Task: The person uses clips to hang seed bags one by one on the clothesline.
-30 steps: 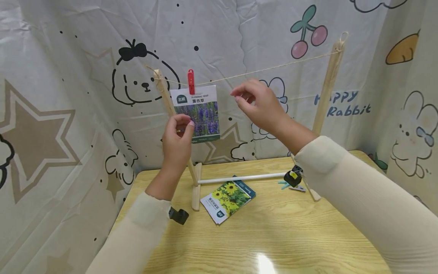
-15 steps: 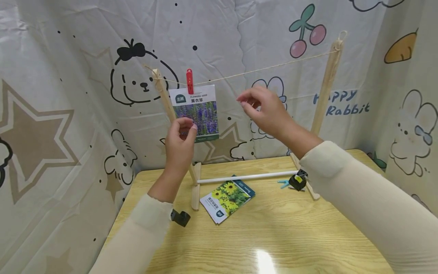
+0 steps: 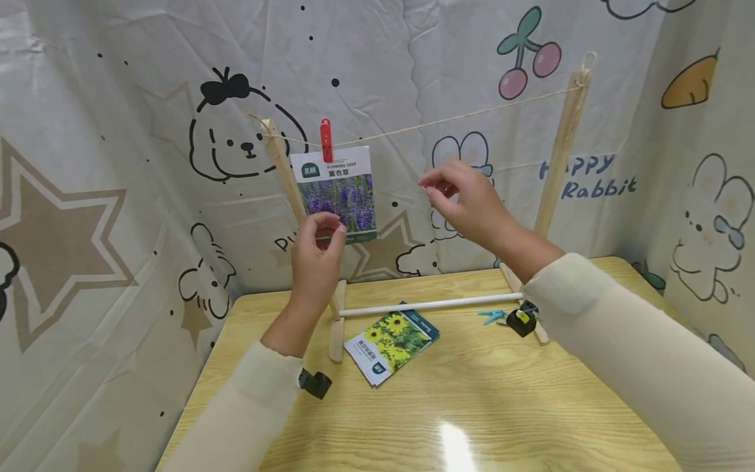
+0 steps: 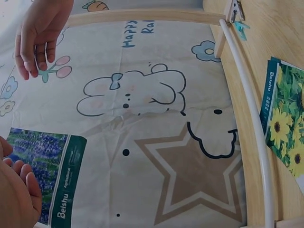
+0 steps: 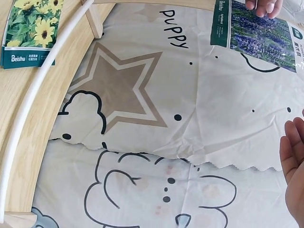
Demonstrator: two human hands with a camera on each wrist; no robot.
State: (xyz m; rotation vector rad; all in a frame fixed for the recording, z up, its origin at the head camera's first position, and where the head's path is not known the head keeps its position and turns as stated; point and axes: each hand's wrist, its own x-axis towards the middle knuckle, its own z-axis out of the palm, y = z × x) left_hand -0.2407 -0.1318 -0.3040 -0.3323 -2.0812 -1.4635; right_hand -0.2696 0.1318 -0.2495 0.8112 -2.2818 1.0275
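A lavender seed packet (image 3: 342,193) hangs from a string (image 3: 448,120) by a red clip (image 3: 326,139). My left hand (image 3: 318,255) is at the packet's lower left corner, thumb and fingertips curled round the edge. The left wrist view shows that hand (image 4: 14,194) over the packet (image 4: 47,175). My right hand (image 3: 466,203) hovers below the string to the packet's right, fingers loosely bent and holding nothing. The right wrist view shows the packet (image 5: 261,33) with fingertips (image 5: 263,5) at its edge.
The string runs between two slanted wooden posts (image 3: 560,144) joined low down by a white rod (image 3: 425,305). Sunflower seed packets (image 3: 392,341) lie on the wooden table (image 3: 472,406) in front of the rod. A blue clip (image 3: 491,316) lies by the right post. Cartoon-print sheets surround the table.
Both hands have sunk a little. The right hand moved down and to the right, away from the string. The left hand slid lower along the hanging packet, which has stayed put.
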